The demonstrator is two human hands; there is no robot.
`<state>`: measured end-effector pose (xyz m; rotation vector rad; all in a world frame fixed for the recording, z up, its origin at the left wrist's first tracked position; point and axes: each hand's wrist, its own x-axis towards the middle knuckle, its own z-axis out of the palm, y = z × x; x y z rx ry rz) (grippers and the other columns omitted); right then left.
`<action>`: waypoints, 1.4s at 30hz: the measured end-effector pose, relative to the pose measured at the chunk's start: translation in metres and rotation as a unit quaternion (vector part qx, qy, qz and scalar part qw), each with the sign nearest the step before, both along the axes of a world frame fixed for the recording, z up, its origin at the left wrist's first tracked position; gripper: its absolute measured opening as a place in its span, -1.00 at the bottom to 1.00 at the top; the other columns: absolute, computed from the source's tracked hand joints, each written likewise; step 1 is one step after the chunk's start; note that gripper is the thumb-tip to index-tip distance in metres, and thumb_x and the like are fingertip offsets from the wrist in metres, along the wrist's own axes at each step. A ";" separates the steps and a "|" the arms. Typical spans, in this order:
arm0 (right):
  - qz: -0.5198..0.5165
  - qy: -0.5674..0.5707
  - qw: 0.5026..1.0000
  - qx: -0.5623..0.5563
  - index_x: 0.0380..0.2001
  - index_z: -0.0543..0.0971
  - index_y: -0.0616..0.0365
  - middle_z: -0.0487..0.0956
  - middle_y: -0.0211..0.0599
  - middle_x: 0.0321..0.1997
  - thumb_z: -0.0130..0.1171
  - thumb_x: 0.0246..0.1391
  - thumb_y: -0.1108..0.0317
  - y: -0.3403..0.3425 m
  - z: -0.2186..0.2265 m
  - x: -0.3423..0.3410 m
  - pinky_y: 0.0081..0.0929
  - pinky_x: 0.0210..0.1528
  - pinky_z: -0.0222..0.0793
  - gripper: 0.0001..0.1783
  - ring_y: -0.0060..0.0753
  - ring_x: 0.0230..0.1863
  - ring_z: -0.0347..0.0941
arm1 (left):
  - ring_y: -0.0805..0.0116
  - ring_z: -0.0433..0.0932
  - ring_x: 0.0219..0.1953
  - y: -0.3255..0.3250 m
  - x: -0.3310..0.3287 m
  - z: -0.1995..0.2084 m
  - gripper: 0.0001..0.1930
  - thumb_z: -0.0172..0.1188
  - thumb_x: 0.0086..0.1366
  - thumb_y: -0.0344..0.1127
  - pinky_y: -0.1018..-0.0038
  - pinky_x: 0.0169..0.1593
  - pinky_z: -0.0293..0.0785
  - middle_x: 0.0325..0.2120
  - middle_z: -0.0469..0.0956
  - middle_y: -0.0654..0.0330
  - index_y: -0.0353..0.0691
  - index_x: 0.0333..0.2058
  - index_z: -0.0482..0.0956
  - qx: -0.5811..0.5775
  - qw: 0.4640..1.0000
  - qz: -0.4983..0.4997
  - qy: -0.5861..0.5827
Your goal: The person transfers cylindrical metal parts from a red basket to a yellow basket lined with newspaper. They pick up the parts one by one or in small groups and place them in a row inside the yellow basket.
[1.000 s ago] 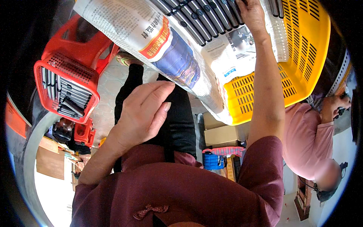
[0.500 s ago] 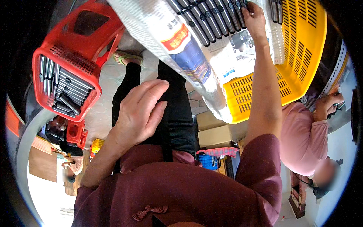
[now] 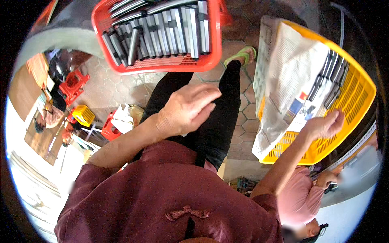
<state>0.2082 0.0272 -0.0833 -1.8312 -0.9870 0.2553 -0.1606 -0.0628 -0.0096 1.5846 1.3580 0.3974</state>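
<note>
My left hand [image 3: 190, 110] hovers over my lap, palm turned inward, fingers stretched and the thumb a little apart, with nothing seen in it. Beyond it, a red basket [image 3: 162, 67] holds many silver tubes [image 3: 162, 32] with black ends, some lying crosswise at the back. At the right, my right hand [image 3: 324, 126] is over the near part of a yellow basket [image 3: 362, 95], its fingers loosely bent and no tube visible in them. Newspaper [image 3: 283, 77] lines that basket. On the paper, just beyond my right hand, lie rows of dark-looking tubes [image 3: 330, 79].
A co-worker in pink [image 3: 298, 190] sits at the lower right, beside the yellow basket. My sandalled foot [image 3: 243, 56] rests on the paved floor between the baskets. Red stools [image 3: 73, 87], a small yellow basket [image 3: 83, 115] and another person [image 3: 52, 115] are at the left.
My view has swung left, bringing the red basket to the upper middle. My right hand has come away from the tubes in the yellow basket. My left hand keeps much the same shape.
</note>
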 end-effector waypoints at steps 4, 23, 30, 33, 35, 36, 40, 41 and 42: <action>0.224 -0.130 0.956 -0.136 -0.15 0.52 0.21 0.56 -0.27 -0.13 -0.04 0.17 0.48 -0.013 0.052 -0.144 -0.51 -0.01 0.37 -0.78 -0.44 -0.07 0.47 | -0.01 0.56 -0.18 -0.016 -0.074 -0.015 -0.73 0.19 0.20 -0.42 0.23 -0.04 0.50 -0.25 0.54 0.00 -0.28 -0.11 0.50 0.016 0.991 0.122 0.055; 0.543 -0.007 0.759 -0.358 -0.14 0.41 0.41 0.61 0.13 -0.33 0.19 0.11 0.20 -0.058 -0.047 -0.500 -0.16 -0.17 0.48 -0.55 0.12 -0.27 0.59 | -0.09 0.52 -0.08 -0.030 -0.243 -0.099 -0.44 0.30 0.11 -0.25 0.15 0.00 0.45 -0.11 0.47 -0.13 -0.34 0.06 0.36 0.003 0.877 0.410 0.250; 0.516 0.129 0.760 -0.374 -0.18 0.45 0.34 0.60 -0.13 -0.43 0.20 0.14 0.30 -0.056 -0.042 -0.495 -0.34 -0.35 0.41 -0.69 -0.30 -0.44 0.51 | 0.51 0.52 -0.35 -0.028 -0.262 -0.116 -0.61 0.32 0.21 -0.21 0.50 -0.27 0.50 -0.39 0.58 0.25 -0.35 -0.10 0.52 -0.186 0.848 0.469 -0.161; 0.523 0.207 0.742 -0.366 -0.18 0.51 0.35 0.59 -0.34 -0.42 0.19 0.17 0.34 -0.053 -0.040 -0.486 -0.52 -0.38 0.38 -0.73 -0.61 -0.43 0.41 | 0.54 0.54 -0.34 -0.025 -0.258 -0.116 -0.61 0.34 0.20 -0.17 0.53 -0.24 0.51 -0.35 0.58 0.27 -0.33 -0.12 0.53 -0.184 0.824 0.478 -0.244; 0.505 0.230 0.750 -0.359 -0.12 0.51 0.32 0.63 -0.29 -0.35 0.19 0.17 0.33 -0.053 -0.038 -0.479 -0.53 -0.26 0.44 -0.70 -0.55 -0.33 0.50 | 0.56 0.55 -0.32 -0.014 -0.250 -0.105 -0.55 0.36 0.19 -0.15 0.57 -0.22 0.52 -0.30 0.58 0.27 -0.35 -0.08 0.51 -0.191 0.812 0.463 -0.299; 0.502 0.221 0.752 -0.366 -0.10 0.51 0.31 0.64 -0.27 -0.31 0.19 0.17 0.33 -0.051 -0.029 -0.477 -0.52 -0.21 0.46 -0.69 -0.53 -0.28 0.52 | 0.54 0.56 -0.29 -0.013 -0.248 -0.095 -0.51 0.37 0.16 -0.11 0.54 -0.22 0.56 -0.28 0.57 0.26 -0.33 -0.06 0.50 -0.210 0.786 0.465 -0.349; 0.573 0.150 0.746 -0.303 -0.04 0.46 0.21 0.57 -0.07 -0.18 0.22 0.09 0.27 -0.052 0.008 -0.458 -0.28 -0.09 0.50 -0.60 -0.19 -0.16 0.57 | 0.36 0.61 -0.25 -0.029 -0.253 -0.079 -0.54 0.33 0.18 -0.17 0.40 -0.13 0.61 -0.22 0.59 0.17 -0.31 -0.03 0.50 -0.291 0.744 0.473 -0.372; 0.576 0.167 0.741 -0.300 -0.06 0.46 0.19 0.55 -0.01 -0.17 0.23 0.04 0.32 -0.048 0.022 -0.450 -0.25 -0.10 0.50 -0.61 -0.08 -0.15 0.57 | 0.33 0.61 -0.21 -0.027 -0.248 -0.067 -0.57 0.28 0.21 -0.21 0.37 -0.06 0.58 -0.21 0.59 0.15 -0.32 -0.02 0.49 -0.286 0.733 0.477 -0.392; 0.582 0.159 0.751 -0.270 -0.07 0.46 0.18 0.54 0.02 -0.15 0.21 -0.01 0.39 -0.047 0.030 -0.442 -0.22 -0.12 0.51 -0.61 0.02 -0.17 0.56 | 0.31 0.60 -0.16 -0.030 -0.247 -0.059 -0.57 0.25 0.23 -0.23 0.36 -0.02 0.56 -0.20 0.59 0.12 -0.34 0.00 0.47 -0.294 0.712 0.483 -0.417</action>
